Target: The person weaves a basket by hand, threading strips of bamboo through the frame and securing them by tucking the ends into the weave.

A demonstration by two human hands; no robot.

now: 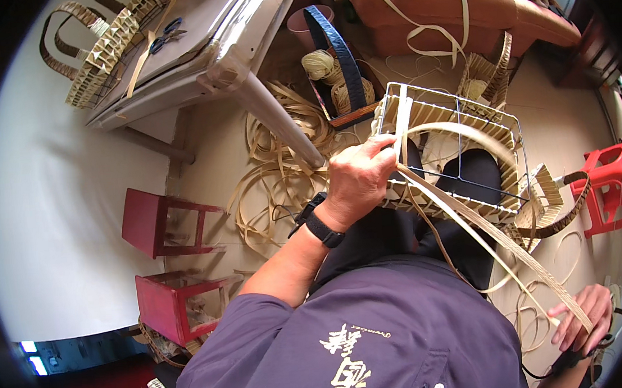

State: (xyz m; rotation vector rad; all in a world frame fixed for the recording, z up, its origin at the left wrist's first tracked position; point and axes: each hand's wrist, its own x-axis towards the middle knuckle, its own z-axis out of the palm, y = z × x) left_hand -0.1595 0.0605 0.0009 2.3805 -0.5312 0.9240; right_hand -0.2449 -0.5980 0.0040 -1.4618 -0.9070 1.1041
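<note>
A wire basket frame point(464, 115), partly woven with pale flat strips, rests across my lap. My left hand point(362, 177) is closed at its left end, thumb and fingers pinching a pale strip point(402, 119) against the frame. From there, long strips point(501, 235) run down to the right, and another arcs blurred over the basket's opening. At the lower right my right hand point(583, 319) is held out, its fingers closed on the far end of those strips. A dark object shows by that palm, too hidden to name. What my left fingertips press is partly covered.
Loose strip coils point(288, 123) lie on the floor beside a table leg point(277, 117). Scissors point(166, 35) and a finished basket point(103, 57) are on the table. A blue-handled basket point(345, 69) holds rolls. Red stools point(158, 223) stand left, a plastic one point(610, 191) right.
</note>
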